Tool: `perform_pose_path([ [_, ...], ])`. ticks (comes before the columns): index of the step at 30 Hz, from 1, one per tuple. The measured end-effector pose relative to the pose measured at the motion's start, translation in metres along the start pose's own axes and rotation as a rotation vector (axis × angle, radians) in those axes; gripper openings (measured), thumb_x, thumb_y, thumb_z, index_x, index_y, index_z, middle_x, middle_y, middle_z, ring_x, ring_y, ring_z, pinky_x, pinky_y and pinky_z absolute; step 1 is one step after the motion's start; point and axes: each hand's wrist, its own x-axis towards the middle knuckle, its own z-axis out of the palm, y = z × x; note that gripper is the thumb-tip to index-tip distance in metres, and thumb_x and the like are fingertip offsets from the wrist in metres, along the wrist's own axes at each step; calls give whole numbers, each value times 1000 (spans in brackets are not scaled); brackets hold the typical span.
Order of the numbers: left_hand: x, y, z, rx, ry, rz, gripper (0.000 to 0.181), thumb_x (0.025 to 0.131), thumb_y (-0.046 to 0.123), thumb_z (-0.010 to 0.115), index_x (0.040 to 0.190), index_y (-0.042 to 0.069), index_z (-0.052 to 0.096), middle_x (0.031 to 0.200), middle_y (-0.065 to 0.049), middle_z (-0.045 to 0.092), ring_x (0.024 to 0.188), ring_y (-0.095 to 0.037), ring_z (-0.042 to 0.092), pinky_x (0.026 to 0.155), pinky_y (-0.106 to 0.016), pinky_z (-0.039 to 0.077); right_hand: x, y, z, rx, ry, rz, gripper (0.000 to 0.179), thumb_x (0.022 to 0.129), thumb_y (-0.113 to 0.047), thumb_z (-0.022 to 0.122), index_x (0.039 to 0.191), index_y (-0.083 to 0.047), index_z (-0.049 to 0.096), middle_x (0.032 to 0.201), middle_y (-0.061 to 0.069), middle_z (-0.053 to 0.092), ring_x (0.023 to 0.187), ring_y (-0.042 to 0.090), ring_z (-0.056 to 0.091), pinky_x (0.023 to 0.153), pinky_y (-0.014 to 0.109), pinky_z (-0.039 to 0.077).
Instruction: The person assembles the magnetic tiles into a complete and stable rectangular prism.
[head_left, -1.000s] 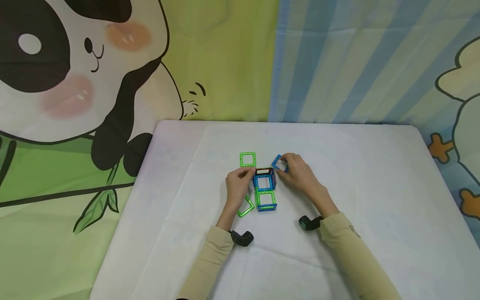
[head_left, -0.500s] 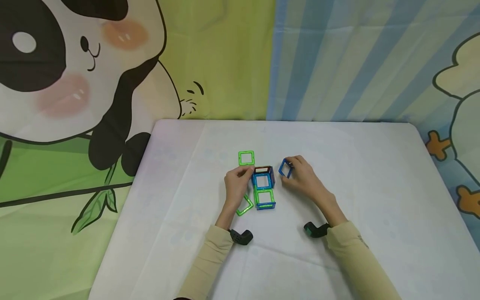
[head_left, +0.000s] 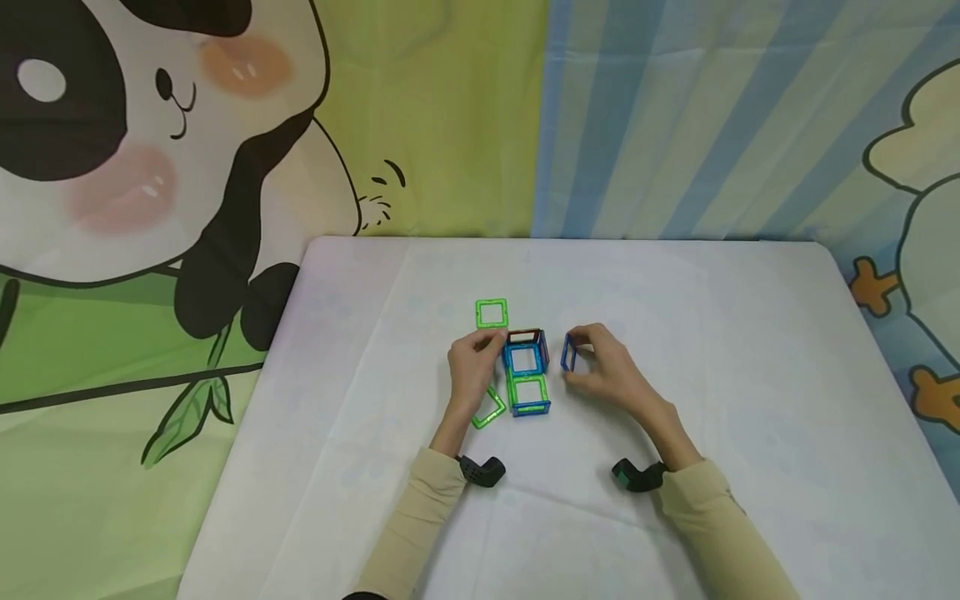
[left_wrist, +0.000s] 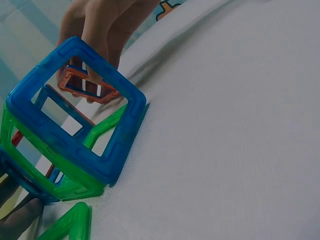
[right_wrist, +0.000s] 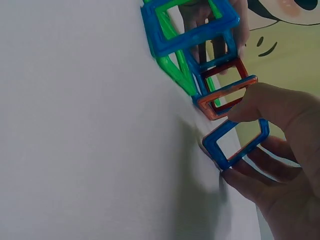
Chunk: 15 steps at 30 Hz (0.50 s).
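Observation:
A small structure of magnetic tiles point(left_wrist: 60, 135), blue, green and red open square frames, stands on the table. My left hand point(head_left: 471, 367) pinches its left side at the back, fingertips partly hidden behind the tiles. To the right, my right hand point(head_left: 609, 367) holds a blue square magnetic tile point(right_wrist: 215, 147) upright between thumb and fingers. This tile shows a thin orange edge inside its frame. In the right wrist view it hangs close beside the red tile point(right_wrist: 227, 90) of the structure. The head view has a small gap between them.
One loose green square tile point(head_left: 491, 301) lies behind my left hand. Another green tile point(head_left: 491, 419) lies by my left wrist, partly covered. The white-covered table point(head_left: 720, 333) meets a printed cloth backdrop point(head_left: 450, 125) at its far edge.
My right hand has drawn the blue tile away from the structure's back right, toward me and slightly right, turning it from slanted to upright. My left hand stays at the structure.

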Motion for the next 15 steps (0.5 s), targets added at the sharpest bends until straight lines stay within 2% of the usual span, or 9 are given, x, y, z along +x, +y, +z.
perform_pose_path([
  [4, 1, 1, -1, -9, 0, 1, 24, 98, 32, 71, 108, 13, 81, 105, -4, 77, 96, -18, 66, 78, -25, 52, -5, -1, 2, 85, -26, 1, 66, 75, 7, 82, 130, 11, 47, 130, 30, 55, 125, 45, 58, 104, 45, 52],
  [8, 2, 0, -1, -8, 2, -5, 25, 98, 33, 71, 108, 13, 81, 105, -4, 77, 96, -17, 65, 78, -25, 51, -11, -2, 5, 152, -49, 42, 64, 76, 7, 82, 130, 8, 48, 132, 28, 55, 127, 45, 59, 105, 45, 51],
  [15, 2, -2, 0, 4, -5, -7, 27, 98, 35, 70, 109, 13, 81, 106, -3, 76, 96, -17, 64, 78, -26, 51, -22, -2, 10, 178, -66, 26, 64, 75, 6, 83, 129, 4, 51, 130, 23, 60, 125, 40, 63, 107, 49, 49],
])
